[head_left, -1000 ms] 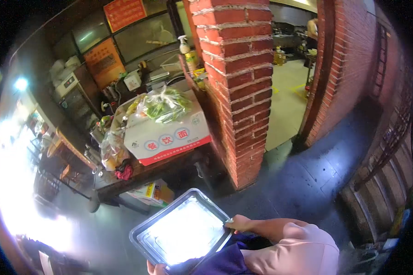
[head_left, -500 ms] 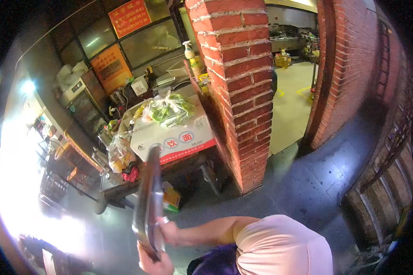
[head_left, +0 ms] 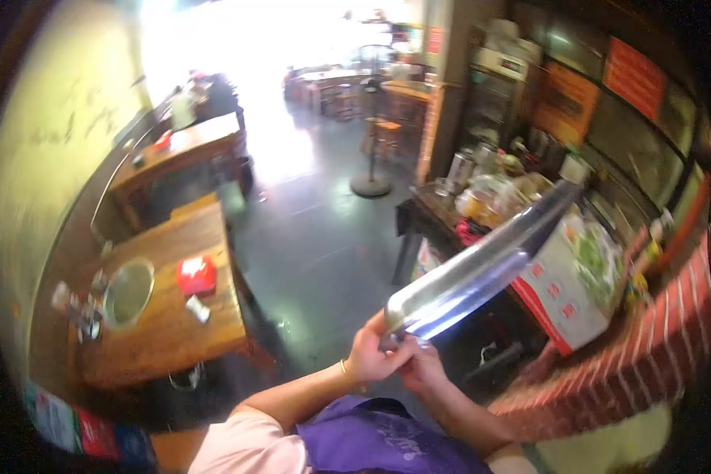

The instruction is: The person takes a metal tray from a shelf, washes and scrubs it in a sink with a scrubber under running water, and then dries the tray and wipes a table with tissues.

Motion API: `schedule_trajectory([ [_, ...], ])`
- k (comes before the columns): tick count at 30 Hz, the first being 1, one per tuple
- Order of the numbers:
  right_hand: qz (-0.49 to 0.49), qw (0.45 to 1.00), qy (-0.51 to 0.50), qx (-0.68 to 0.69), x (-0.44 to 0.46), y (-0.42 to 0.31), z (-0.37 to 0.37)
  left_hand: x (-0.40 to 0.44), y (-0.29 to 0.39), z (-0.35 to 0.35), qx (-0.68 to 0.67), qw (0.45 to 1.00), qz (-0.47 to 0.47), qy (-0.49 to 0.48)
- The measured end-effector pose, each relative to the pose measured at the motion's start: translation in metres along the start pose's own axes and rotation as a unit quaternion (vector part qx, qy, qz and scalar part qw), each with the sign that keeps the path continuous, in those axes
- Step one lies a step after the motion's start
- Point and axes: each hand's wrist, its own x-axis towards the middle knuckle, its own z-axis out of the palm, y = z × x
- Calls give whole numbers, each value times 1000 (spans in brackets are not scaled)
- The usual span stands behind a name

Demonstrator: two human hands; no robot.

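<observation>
A long, shiny metal tray point(head_left: 466, 272), seen nearly edge-on, slants up and to the right in front of me. My left hand point(head_left: 371, 353), with a yellow bangle at the wrist, is closed around its near end. Right beside it, my right hand point(head_left: 423, 367) grips the same end from below, fingers partly hidden behind the hand and tray. The tray's far end is in front of a cluttered counter, where a white and red cardboard box point(head_left: 557, 296) carries a plastic bag of green vegetables point(head_left: 594, 265).
At left, a wooden table point(head_left: 166, 316) has a round inset and a red box point(head_left: 196, 275). Another wooden table point(head_left: 174, 154) stands beyond. A stand with a round base point(head_left: 370, 186) is on the dark floor point(head_left: 300, 237). A brick wall point(head_left: 608, 379) borders the right.
My view has swung left from the brick pillar and kitchen doorway to the dining area. The tray has come along in both hands and now tilts to the right.
</observation>
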Motion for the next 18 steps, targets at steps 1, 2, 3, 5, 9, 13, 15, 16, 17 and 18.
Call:
schedule_trajectory([
  [1, -50, 985, -5, -167, 2, -8, -13, -10, -5, -14, -62, 997, -25, -48],
  [2, -75, 974, 19, -214, 4, -20, -26, -15, -7, -29, -97, 995, -22, -25],
  [3, -98, 959, 46, -260, 7, -33, -40, -20, -11, -43, -132, 991, -17, -4],
  [5, -98, 952, 159, -243, 17, -65, -79, -36, -43, -84, -97, 987, -125, 13],
  [9, -372, 762, 120, -516, 47, -136, -110, -27, -12, -181, -397, 868, -273, 117],
  [13, -403, 676, 112, -607, 76, -171, -40, -33, -7, -231, -397, 880, -248, 79],
  [15, -447, 639, 77, -621, 97, -165, 7, -49, -14, -245, -395, 889, -233, -7],
  [16, -470, 546, 46, -692, 96, -157, 53, -68, -26, -249, -313, 911, -270, -6],
  [17, -463, 547, 32, -697, 109, -147, 79, -82, -39, -254, -227, 926, -301, -5],
  [18, -456, 550, 16, -700, 126, -133, 100, -79, -22, -258, -212, 898, -386, -17],
])
